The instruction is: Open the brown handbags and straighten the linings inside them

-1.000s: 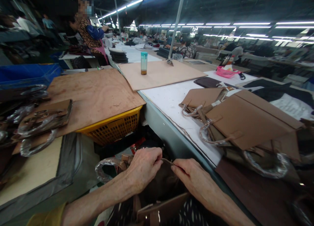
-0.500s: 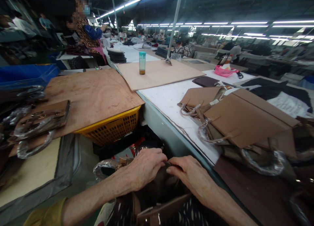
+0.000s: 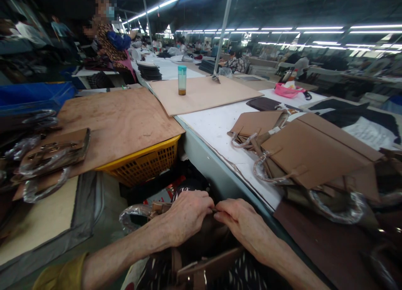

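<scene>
On my lap lies a brown handbag [image 3: 210, 265], its dark inside facing up. My left hand [image 3: 191, 212] is closed on the bag's far edge, fingers bent over it. Close beside it, my right hand [image 3: 238, 216] pinches the same edge between thumb and fingers. The fingertips of both hands nearly meet there, and what lies right under them is hidden. A plastic-wrapped handle [image 3: 133, 218] of the bag sticks out past my left wrist.
Several brown handbags [image 3: 323, 151] lie on the white-covered table [image 3: 207, 130] at right. More bags [image 3: 59, 151] rest on a wooden board [image 3: 122, 114] over a yellow basket [image 3: 144, 160] at left. A bottle [image 3: 182, 80] stands farther back. A masked co-worker [image 3: 113, 42] stands at far left.
My right hand has shifted very slightly, its fingers closer over the bag's edge. My left hand stays where it was, and the bag has hardly moved.
</scene>
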Demonstrator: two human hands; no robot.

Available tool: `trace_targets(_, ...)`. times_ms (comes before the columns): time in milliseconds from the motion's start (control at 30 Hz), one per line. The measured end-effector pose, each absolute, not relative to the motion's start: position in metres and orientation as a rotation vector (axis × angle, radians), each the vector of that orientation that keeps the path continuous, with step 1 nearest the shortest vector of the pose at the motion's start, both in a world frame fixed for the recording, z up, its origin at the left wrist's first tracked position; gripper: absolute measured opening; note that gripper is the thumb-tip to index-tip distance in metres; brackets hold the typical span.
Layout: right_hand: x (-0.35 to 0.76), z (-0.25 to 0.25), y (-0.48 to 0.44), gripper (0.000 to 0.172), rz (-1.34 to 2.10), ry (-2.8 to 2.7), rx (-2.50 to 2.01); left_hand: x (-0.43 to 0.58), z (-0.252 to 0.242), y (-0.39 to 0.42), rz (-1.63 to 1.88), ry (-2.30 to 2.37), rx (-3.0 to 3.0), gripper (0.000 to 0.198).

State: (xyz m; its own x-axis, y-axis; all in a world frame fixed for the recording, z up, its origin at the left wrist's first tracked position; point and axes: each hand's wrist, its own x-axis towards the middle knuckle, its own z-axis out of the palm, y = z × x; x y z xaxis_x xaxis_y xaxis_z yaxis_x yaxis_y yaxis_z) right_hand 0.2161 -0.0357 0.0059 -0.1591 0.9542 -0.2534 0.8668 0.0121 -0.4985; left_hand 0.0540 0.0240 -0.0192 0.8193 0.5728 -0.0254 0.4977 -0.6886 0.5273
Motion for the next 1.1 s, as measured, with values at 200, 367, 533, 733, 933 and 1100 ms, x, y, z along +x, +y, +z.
trace_targets(200,0.206,0.004,-0.029,0.014,0.844,-1.996,-1.982,0.059,-0.016,0.018,0.171,0.933,2.414,0.019)
trace_targets(367,0.200,0.010,-0.022,0.017,1.033,-1.954,-1.915,0.044,-0.003,0.021,0.164,0.974,2.318,0.014)
trace_targets(533,0.207,0.001,-0.020,0.017,1.027,-1.924,-1.962,0.005,0.006,0.030,0.187,1.028,2.241,0.030)
trace_targets(733,0.213,-0.010,-0.018,0.020,1.084,-1.919,-1.905,-0.014,-0.003,0.034,0.193,1.042,1.989,0.022)
trace_targets(933,0.215,-0.015,-0.017,0.021,1.138,-1.947,-1.820,-0.007,-0.012,0.040,0.200,0.993,1.852,0.024)
trace_targets(1100,0.213,-0.016,-0.017,0.025,1.172,-1.935,-1.772,-0.006,-0.021,0.043,0.173,1.002,1.893,0.028)
